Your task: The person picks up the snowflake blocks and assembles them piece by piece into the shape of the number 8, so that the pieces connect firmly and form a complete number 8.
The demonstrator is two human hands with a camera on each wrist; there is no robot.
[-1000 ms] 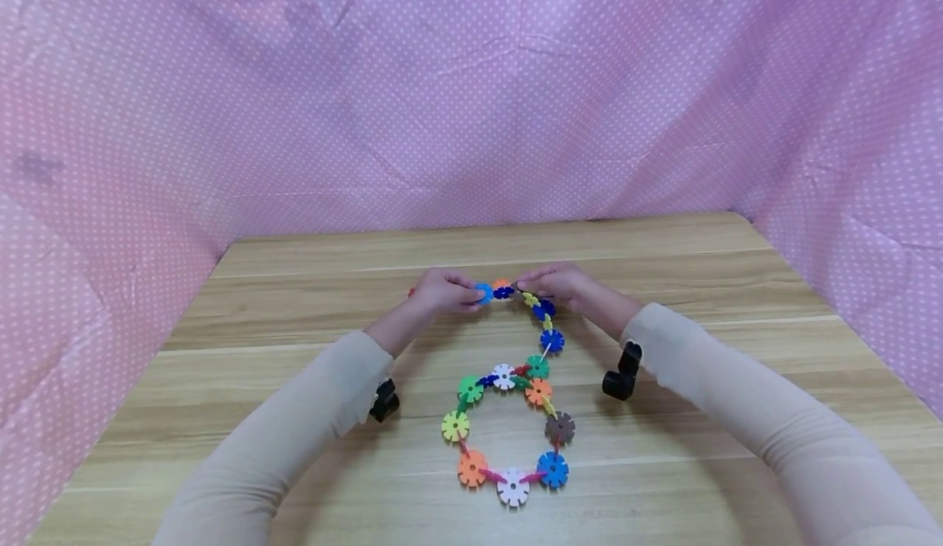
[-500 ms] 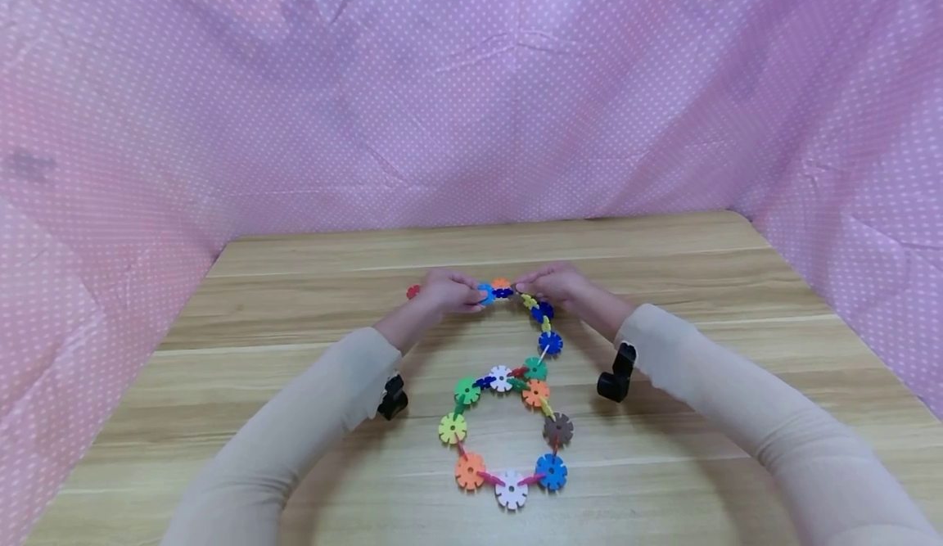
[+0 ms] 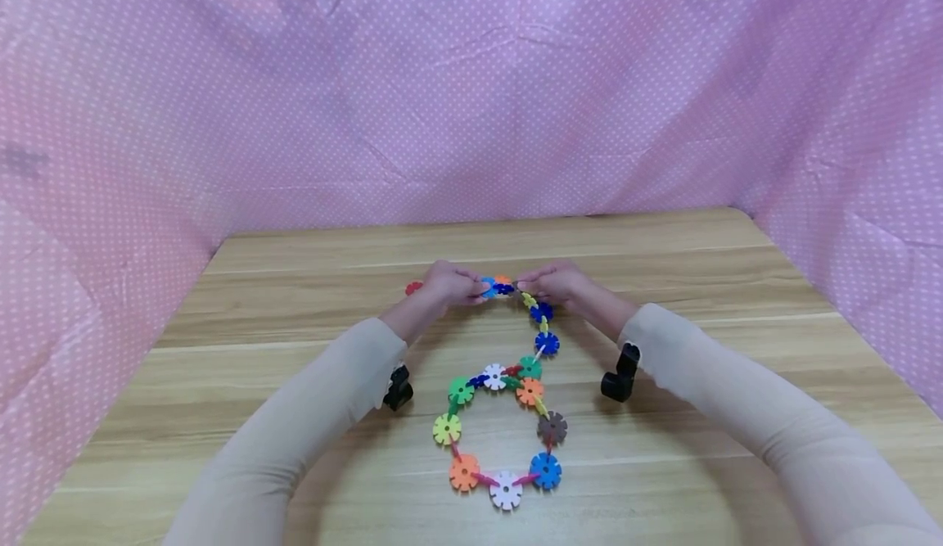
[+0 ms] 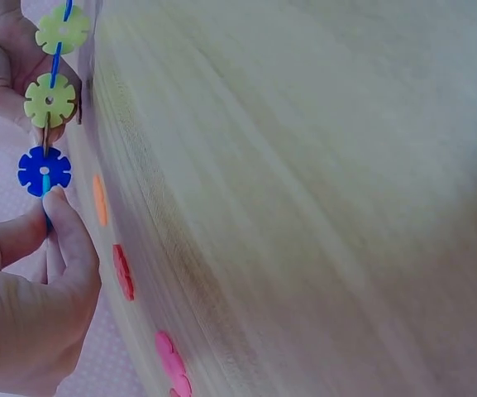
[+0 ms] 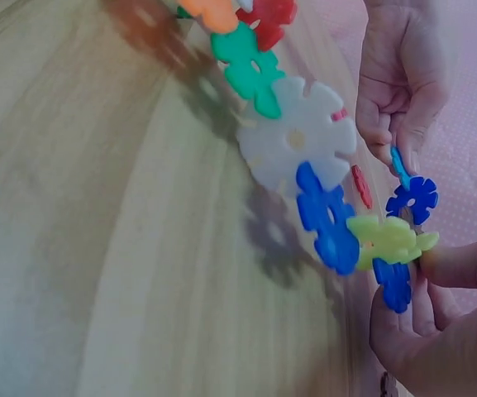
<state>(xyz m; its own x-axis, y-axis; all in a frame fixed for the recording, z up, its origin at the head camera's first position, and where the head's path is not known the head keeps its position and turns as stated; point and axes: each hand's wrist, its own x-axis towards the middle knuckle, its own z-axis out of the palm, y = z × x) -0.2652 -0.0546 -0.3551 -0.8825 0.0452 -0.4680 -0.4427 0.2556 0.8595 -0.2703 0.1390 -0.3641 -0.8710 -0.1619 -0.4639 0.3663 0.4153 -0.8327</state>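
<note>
A chain of notched interlocking discs (image 3: 547, 343) runs from the right hand (image 3: 557, 282) down to a closed ring of colourful discs (image 3: 505, 491) flat on the table. The left hand (image 3: 454, 285) pinches a light blue disc (image 3: 489, 286) between thumb and finger. In the left wrist view that light blue disc stands edge-on against a dark blue disc (image 4: 44, 171), with yellow-green discs (image 4: 50, 100) above it. The right hand grips the chain close by; in the right wrist view its fingers are at a yellow-green disc (image 5: 387, 240) and a blue disc (image 5: 395, 285).
A red disc (image 3: 414, 287) lies left of the left hand. Loose orange (image 4: 99, 198), red (image 4: 122, 271) and pink discs (image 4: 172, 364) appear in the left wrist view. The wooden table (image 3: 295, 259) meets a pink dotted cloth (image 3: 471, 104) behind and at the sides.
The left hand has shifted slightly right, nearer the right hand, with the light blue disc. More of the red disc shows. The ring has slid a little left in view; the right hand barely moved.
</note>
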